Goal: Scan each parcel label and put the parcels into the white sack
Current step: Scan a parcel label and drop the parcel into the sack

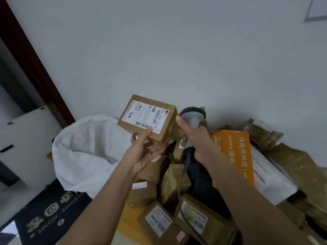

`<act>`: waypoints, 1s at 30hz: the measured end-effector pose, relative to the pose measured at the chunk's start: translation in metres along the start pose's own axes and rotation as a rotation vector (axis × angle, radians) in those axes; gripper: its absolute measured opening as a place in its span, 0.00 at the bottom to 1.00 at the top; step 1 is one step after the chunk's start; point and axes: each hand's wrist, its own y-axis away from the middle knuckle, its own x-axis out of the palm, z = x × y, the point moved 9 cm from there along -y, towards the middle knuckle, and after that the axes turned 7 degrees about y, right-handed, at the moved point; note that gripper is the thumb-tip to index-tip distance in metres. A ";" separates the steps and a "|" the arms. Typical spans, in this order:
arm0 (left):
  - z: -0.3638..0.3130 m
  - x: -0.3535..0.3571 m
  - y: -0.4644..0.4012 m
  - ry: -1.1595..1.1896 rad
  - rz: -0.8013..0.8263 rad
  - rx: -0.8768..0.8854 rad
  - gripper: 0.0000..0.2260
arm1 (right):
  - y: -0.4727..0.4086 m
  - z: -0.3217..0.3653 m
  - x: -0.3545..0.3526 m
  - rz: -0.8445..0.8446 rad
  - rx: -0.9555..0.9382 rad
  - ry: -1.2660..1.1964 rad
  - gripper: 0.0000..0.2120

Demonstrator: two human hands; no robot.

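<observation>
You're looking at a brown cardboard parcel [150, 119] whose white label [147, 117] carries black barcodes and print. Your scanner [192, 124] is grey with a darker head and a black cable [182, 184]. The sack [88, 156] is plain white, the wall [177, 50] pale grey. One box [233, 152] is orange with white lettering; the piled parcels [159, 221] are brown. The doormat [47, 214] is black with pale lettering.

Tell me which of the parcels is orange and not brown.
It is the orange box with white print, lying at the right of the pile, just beyond the right hand. The held parcel and the others around it are brown.
</observation>
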 end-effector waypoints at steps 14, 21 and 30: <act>-0.043 -0.024 -0.060 -0.272 0.174 -0.148 0.43 | -0.049 -0.005 0.036 -0.072 -0.028 0.030 0.23; -0.110 -0.070 -0.088 -0.988 0.291 -0.164 0.56 | -0.047 0.010 0.057 0.084 -0.077 0.477 0.40; -0.053 -0.060 -0.068 -1.146 0.609 -0.361 0.26 | -0.040 0.004 0.071 0.270 -0.049 0.667 0.30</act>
